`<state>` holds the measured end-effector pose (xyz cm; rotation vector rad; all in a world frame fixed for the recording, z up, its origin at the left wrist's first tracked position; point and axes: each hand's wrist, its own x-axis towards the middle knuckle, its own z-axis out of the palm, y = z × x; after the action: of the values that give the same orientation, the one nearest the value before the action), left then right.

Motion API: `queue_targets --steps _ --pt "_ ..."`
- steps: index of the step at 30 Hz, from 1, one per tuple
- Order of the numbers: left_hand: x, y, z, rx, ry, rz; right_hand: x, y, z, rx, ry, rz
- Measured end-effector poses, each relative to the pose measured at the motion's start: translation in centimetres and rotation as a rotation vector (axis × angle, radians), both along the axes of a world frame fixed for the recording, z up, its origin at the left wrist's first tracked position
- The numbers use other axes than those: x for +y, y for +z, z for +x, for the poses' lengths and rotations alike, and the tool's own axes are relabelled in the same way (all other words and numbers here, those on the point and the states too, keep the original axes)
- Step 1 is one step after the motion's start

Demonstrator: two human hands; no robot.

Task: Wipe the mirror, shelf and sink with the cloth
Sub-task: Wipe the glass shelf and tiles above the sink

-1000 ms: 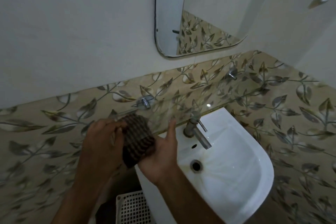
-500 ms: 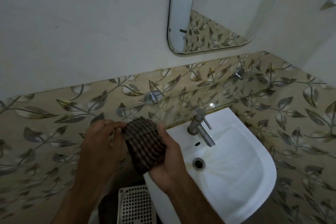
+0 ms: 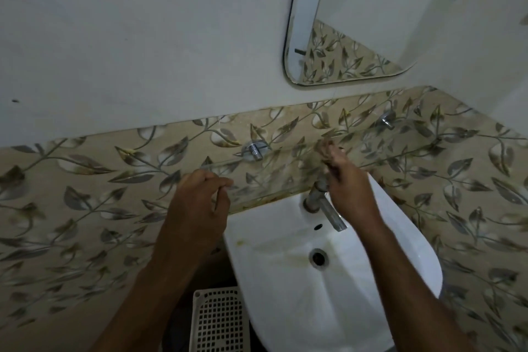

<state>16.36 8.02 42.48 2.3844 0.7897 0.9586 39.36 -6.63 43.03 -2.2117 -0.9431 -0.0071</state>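
My right hand (image 3: pixel 347 184) reaches over the tap (image 3: pixel 325 206) to the glass shelf (image 3: pixel 274 180), with a blurred scrap of the brown checked cloth (image 3: pixel 325 148) at its fingertips; most of the cloth is hidden. My left hand (image 3: pixel 200 203) has its fingers curled at the shelf's left front corner, and I cannot tell whether it grips the glass. The mirror (image 3: pixel 357 23) hangs above on the white wall. The white sink (image 3: pixel 343 308) lies below the shelf, with brownish stains around its drain.
Two chrome brackets (image 3: pixel 255 150) (image 3: pixel 386 122) fix the shelf to the leaf-patterned tiles. A white perforated basket (image 3: pixel 217 320) stands on the floor left of the sink. A side wall closes in on the right.
The cloth left the spot between both hands; my right hand carried it up and right along the shelf, past the tap. My left hand stayed at the shelf's left end. The view shifted left.
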Motion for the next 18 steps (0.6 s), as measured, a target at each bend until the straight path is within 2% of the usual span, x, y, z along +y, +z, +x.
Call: queue_targets --steps 3,7,10,12,15,18 --pt "-0.5 0.1 0.1 -0.023 0.023 -0.024 2.6 -1.8 -2.2 -0.187 0.091 -0.144" --pt "-0.7 0.6 0.1 -0.056 0.106 -0.073 6.3 -3.8 -10.1 -0.335 0.319 -0.053" --pt "-0.4 1.0 -0.2 -0.081 0.161 -0.037 7.6 -5.0 -15.0 -0.291 0.524 0.027" --pt "-0.2 1.2 -0.7 -0.104 0.175 -0.011 7.2 -4.7 -15.8 -0.232 0.576 0.052" --pt "0.3 1.2 -1.7 -0.115 0.164 0.019 5.2 -3.1 -13.4 -0.088 0.551 0.061" --pt "0.6 0.4 -2.5 -0.088 0.176 -0.024 2.9 -2.4 -8.0 -0.070 0.297 0.100"
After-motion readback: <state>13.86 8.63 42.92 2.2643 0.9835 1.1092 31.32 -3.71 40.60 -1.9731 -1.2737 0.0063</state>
